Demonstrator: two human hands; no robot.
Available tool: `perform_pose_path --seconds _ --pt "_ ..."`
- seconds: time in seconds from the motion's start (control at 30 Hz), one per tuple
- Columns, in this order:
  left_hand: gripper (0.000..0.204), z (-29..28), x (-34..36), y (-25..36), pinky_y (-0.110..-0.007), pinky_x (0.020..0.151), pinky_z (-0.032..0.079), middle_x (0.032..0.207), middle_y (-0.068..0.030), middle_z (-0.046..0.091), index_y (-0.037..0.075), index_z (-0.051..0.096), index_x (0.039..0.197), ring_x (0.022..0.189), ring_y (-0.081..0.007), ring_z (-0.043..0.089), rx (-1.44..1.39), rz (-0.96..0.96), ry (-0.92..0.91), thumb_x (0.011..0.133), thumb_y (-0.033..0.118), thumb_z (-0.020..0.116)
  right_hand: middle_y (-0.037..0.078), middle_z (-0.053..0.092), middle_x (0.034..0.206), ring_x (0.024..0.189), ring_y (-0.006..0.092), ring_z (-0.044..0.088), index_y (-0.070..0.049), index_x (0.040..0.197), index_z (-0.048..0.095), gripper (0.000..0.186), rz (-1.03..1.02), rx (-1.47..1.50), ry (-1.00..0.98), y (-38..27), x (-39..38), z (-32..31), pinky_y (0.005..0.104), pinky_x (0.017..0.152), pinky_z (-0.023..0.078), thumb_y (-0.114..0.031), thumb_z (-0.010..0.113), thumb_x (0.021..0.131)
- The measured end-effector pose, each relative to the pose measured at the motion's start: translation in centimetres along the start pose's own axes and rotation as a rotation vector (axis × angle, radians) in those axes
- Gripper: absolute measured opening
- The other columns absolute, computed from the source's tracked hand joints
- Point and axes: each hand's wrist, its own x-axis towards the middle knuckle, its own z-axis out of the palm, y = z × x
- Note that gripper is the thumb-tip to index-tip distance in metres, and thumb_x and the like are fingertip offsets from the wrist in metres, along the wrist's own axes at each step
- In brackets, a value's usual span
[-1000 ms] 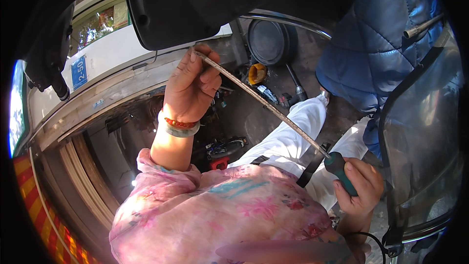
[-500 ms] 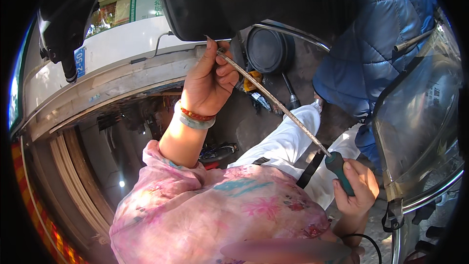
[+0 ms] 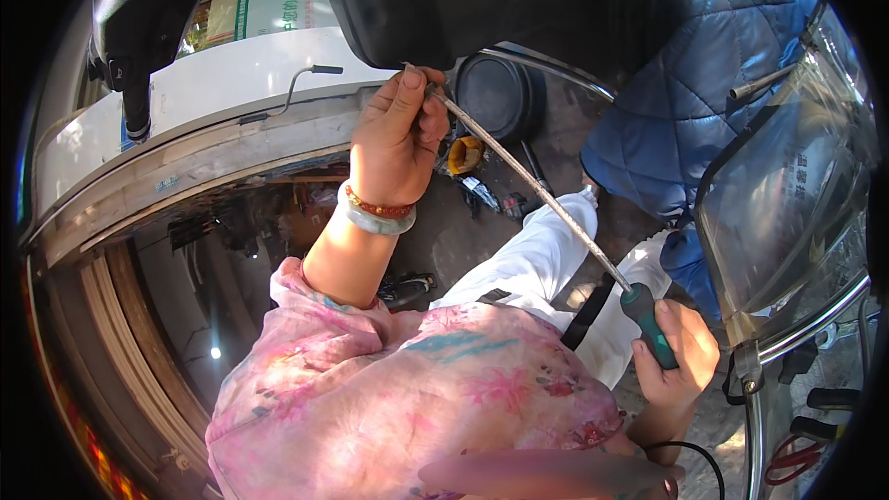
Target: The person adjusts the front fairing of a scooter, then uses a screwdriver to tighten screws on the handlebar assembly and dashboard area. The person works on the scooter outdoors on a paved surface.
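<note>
A long screwdriver [image 3: 546, 199] slants across the view, from the upper middle down to the lower right. Its green and black handle [image 3: 651, 326] is gripped by my right hand [image 3: 679, 356], thumb and fingers closed around it. At the far end of the metal shaft, my left hand [image 3: 396, 139] is closed, with thumb and fingers pinched at the tip. Whether something small is also between those fingers cannot be made out. A red bead bracelet and a pale bangle [image 3: 375, 219] circle my left wrist.
A black panel [image 3: 500, 5] hangs just beyond my left hand. Blue quilted cloth [image 3: 671, 97] and a clear plastic shield [image 3: 778, 194] with metal tubing [image 3: 815, 319] stand at right. On the ground are a round black lid [image 3: 500, 97] and a yellow roll [image 3: 466, 156].
The view has shifted slightly, and my left hand with the shaft's tip appears a little farther right. Both hands keep their hold on the screwdriver.
</note>
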Motion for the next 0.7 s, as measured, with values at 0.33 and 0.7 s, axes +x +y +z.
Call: perform_pose_path --seconds 0.33,0.7 --pt "0.039 1.0 0.7 -0.7 -0.02 0.057 0.034 0.074 0.0013 0.048 -0.003 0.051 0.118 0.064 -0.0075 0.04 -0.382 -0.165 -0.246 0.096 0.03 0.051 0.015 0.063 0.093 0.074 0.0265 0.063 -0.002 0.106 0.065 0.049 -0.044 -0.12 0.022 -1.1 1.4 0.1 0.0312 0.065 0.051 0.006 0.072 0.058" --pt "0.028 1.8 1.9 -0.7 -0.023 0.06 0.035 0.076 0.0015 0.044 0.002 0.05 0.116 0.066 -0.0081 0.039 -0.417 -0.02 -0.319 0.098 0.022 0.045 0.012 0.063 0.094 0.072 0.0238 0.062 -0.005 0.107 0.066 0.051 -0.085 -0.082 0.036 -1.9 5.0 0.7 0.0292 0.06 0.049 0.005 0.073 0.058"
